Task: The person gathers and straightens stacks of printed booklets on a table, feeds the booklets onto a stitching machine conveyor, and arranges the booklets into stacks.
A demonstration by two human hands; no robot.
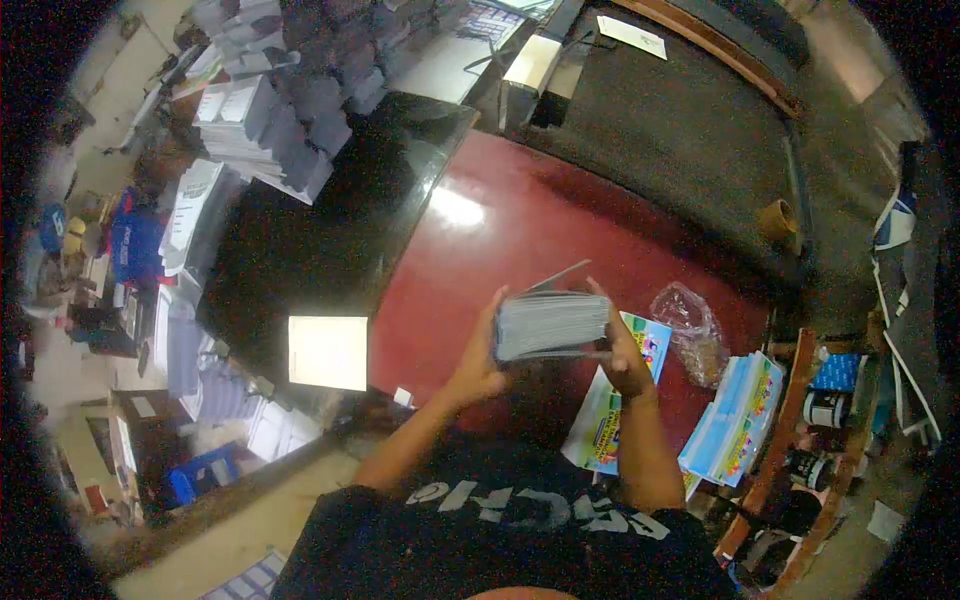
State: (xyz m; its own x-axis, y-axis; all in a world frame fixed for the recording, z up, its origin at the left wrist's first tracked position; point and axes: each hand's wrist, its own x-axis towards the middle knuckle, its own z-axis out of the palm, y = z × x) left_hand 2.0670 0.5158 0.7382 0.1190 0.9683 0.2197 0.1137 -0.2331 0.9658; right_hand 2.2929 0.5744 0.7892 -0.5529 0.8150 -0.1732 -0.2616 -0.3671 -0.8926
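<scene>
A thick stack of sheets (552,326) is held up between my two hands over the red tabletop (430,270), its layered edges facing me. My left hand (484,350) grips the stack's left end. At the opposite end, my right hand (626,355) is closed round it. One sheet juts out above the rest of the stack. Colourful printed covers (598,425) lie below and beside my right hand, partly hidden by the wrist. Just right of that hand rests a crumpled clear plastic bag (690,325).
A larger pile of printed covers (735,420) sits at the right edge, beside a wooden shelf (775,440) with jars. A cream pad (328,352) lies on the left. Tall paper stacks (245,125) crowd the dark table (300,250). A brown tape roll (775,217) stands far right.
</scene>
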